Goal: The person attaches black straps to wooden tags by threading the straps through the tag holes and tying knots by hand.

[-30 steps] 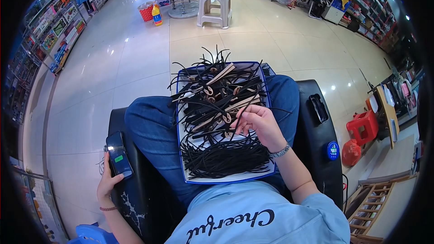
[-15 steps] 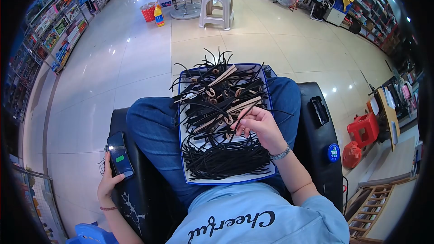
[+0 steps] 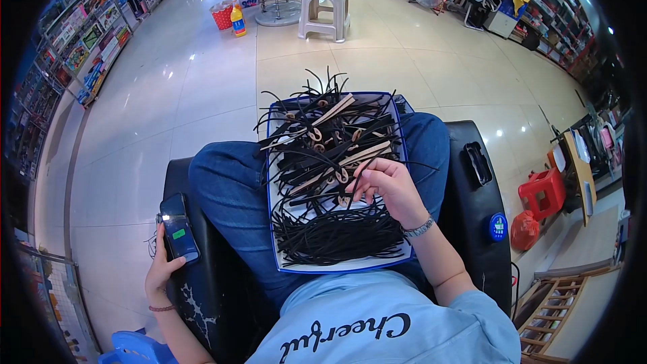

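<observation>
My left hand [image 3: 162, 264] is closed round the lower left edge of a black smartphone [image 3: 178, 219], its thumb by the bottom of the screen. The phone lies on the left armrest, and a green patch shows on its lit display. Over the lap tray, my right hand [image 3: 387, 189] pinches a thin black cord [image 3: 355, 185] between thumb and fingers. Below it in the white, blue-rimmed tray [image 3: 275, 271] lies a bundle of loose black cords [image 3: 337, 237]. The upper part holds a tangle of black straps [image 3: 303, 162] with tan undersides and small loops.
A black armchair [image 3: 488, 263] surrounds me; its right armrest bears a blue round tin [image 3: 497, 227] and a black case [image 3: 477, 164]. Ahead stand a grey plastic stool [image 3: 325, 7], a red bucket [image 3: 221, 16] and a yellow bottle [image 3: 238, 20]. A red stool [image 3: 541, 192] is at right.
The view has shifted very slightly. My right hand still pinches the cord with its fingers a little changed, and my left hand stays on the phone.
</observation>
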{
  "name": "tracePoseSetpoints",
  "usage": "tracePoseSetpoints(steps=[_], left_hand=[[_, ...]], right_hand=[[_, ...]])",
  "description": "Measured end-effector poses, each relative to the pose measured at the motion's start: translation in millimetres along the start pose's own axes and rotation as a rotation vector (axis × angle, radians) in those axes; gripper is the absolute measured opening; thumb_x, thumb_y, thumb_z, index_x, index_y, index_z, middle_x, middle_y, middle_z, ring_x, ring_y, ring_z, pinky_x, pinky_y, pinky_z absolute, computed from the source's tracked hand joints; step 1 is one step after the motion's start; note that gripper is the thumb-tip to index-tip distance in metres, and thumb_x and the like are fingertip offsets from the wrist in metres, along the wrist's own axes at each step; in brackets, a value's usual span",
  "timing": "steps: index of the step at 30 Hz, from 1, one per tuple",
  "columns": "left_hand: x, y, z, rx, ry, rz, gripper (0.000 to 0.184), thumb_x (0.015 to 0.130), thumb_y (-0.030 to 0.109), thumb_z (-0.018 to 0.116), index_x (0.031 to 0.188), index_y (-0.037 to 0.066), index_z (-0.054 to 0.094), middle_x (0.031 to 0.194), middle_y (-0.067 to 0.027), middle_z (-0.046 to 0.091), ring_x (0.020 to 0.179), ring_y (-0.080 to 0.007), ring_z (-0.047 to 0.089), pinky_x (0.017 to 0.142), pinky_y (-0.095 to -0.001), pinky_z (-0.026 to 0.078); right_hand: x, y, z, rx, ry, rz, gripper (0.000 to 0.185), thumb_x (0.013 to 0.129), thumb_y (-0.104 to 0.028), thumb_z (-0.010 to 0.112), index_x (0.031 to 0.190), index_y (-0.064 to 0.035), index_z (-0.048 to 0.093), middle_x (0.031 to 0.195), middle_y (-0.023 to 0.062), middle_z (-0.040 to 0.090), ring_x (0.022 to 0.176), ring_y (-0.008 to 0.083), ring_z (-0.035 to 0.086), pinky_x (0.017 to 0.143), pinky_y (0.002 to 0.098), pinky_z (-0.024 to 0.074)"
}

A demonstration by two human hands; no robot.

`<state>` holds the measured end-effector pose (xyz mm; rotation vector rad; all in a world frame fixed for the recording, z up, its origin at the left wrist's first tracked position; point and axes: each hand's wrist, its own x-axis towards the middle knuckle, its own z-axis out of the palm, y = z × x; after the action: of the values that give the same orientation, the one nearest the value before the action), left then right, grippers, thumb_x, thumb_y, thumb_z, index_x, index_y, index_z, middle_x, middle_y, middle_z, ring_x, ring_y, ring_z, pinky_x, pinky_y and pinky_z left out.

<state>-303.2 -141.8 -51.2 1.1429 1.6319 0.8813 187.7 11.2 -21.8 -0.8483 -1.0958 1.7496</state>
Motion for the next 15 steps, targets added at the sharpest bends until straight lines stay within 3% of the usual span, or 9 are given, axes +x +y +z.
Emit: tracePoseSetpoints(steps=[15], left_hand=[[1.5, -4.9, -2.4, 0.021, 0.005, 0.012, 0.113, 0.06, 0.023, 0.075, 0.15, 0.005, 0.008, 0.155, -0.0147, 0.008, 0.143, -0.0238, 0.009, 0.114, -0.0322, 0.011]], right_hand=[[1.2, 3.9, -0.6, -0.026, 0.001, -0.062, 0.011, 0.086, -0.004, 0.058, 0.096, 0.0003, 0.059, 0.089, 0.0159, 0.069, 0.07, 0.0162, 0.069, 0.052, 0.0194, 0.047]])
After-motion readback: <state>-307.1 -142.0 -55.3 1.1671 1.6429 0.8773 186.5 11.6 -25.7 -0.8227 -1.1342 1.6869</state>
